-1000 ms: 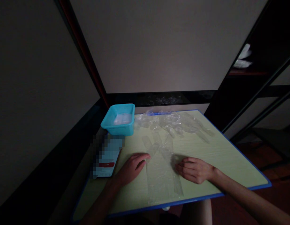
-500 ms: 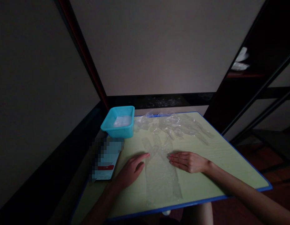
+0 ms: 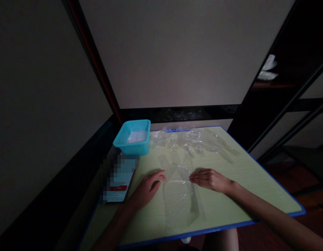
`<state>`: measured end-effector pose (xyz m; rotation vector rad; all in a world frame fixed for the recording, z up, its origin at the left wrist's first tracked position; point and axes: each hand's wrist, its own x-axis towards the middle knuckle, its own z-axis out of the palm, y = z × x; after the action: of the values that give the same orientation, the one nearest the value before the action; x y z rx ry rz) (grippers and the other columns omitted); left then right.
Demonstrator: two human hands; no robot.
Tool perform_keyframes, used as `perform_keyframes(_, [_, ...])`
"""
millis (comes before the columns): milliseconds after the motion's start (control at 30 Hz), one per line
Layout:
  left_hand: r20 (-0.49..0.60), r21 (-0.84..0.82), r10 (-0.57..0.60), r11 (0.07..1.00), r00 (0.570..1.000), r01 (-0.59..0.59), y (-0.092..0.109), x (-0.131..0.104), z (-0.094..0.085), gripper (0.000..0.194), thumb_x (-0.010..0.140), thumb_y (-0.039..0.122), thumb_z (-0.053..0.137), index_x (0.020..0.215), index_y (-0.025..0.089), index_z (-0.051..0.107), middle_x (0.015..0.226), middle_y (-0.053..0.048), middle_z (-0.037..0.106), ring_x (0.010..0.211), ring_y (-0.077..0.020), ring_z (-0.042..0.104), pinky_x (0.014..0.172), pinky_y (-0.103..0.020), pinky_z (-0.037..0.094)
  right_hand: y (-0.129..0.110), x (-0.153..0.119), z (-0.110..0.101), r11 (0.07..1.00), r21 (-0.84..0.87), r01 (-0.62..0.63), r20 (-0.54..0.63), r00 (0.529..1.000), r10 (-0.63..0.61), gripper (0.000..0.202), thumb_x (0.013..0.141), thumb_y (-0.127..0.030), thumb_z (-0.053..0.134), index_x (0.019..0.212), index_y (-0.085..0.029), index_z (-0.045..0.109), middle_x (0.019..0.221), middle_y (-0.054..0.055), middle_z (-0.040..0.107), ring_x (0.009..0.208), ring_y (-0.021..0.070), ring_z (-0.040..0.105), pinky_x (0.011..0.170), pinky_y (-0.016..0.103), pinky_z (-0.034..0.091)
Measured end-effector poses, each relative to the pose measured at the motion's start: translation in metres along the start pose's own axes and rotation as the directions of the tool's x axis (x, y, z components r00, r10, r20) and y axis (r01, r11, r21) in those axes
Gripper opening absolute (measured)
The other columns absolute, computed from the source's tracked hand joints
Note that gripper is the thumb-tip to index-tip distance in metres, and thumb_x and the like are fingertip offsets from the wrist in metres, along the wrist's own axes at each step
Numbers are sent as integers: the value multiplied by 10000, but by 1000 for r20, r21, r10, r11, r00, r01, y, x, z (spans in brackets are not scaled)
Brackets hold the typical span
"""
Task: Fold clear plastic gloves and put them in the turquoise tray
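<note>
Between the two hands, seen from the head camera, a clear plastic glove [image 3: 178, 198] lies spread on the pale surface [image 3: 247, 174], its finger ends pointing away from the person and its wide cuff reaching toward the near blue edge [image 3: 192, 232]. A shiny crease runs across it from one hand's fingertips to the other's.

The left hand [image 3: 149, 186] is loosely curved, with a gap between thumb and forefinger, and its fingertips meet the glove's left side. The right hand [image 3: 210, 180] has its fingers held straight and close together, their tips at the glove's right side. Whether either hand pinches the thin plastic cannot be told.

Beyond both hands, along the far side of the surface, a loose heap of clear gloves [image 3: 194, 139] lies crumpled, some of its fingers trailing off to the far right of the right hand. Ahead of the left hand and a little to its left stands a blue basin [image 3: 133, 150] with something white [image 3: 137, 136] inside. Nearer, just left of the left hand, rests a flat pale-blue thing [image 3: 122, 177] with a red strip, partly masked by coarse squares. Below the right hand, past the near edge, a knee [image 3: 224, 240] shows.
</note>
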<state>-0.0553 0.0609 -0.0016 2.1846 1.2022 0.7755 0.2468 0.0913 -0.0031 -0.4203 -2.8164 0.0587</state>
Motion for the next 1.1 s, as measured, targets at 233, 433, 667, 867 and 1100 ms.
perform_keyframes(233, [11,67,39,997,999,-40,1,-2,-1,403,657,63,487,1025,201,576,1059,-34,626,1005,-182,549,915,-338,406,-1,5,-3,937,294,-191,-77,972,222,266,894,-237,394,1034,-136,597,946,92,666,877,142,617,761,258,480])
perform_keyframes(433, [2,75,65,995,998,-65,1,-2,-1,386,668,89,527,1030,215,572,1027,-30,633,967,-180,562,879,-337,430,-3,6,-2,982,113,-152,-80,984,161,263,868,-222,429,1065,-124,574,941,100,663,868,154,615,742,285,490])
perform_keyframes(667, [0,67,70,995,998,-69,1,-2,0,349,704,93,494,1024,207,574,1010,-35,637,958,-173,562,865,-334,436,-15,2,-10,957,-238,168,17,985,-169,315,892,-99,324,1136,-60,518,1164,148,559,1094,192,504,837,324,479])
perform_keyframes(867, [4,64,72,995,997,-72,-1,-1,1,347,705,99,495,1024,208,580,999,-38,643,943,-176,569,859,-333,441,-33,8,-14,967,-164,193,84,980,-181,358,894,-110,339,1234,-61,439,1276,142,458,1216,174,369,972,317,390])
perform_keyframes(1100, [14,60,81,995,997,-82,-3,-1,0,328,723,105,483,1018,204,583,1002,-37,643,946,-173,569,860,-323,442,-36,12,-9,995,71,63,109,992,-70,343,907,-148,323,1211,-91,471,1233,125,508,1184,157,412,978,306,372])
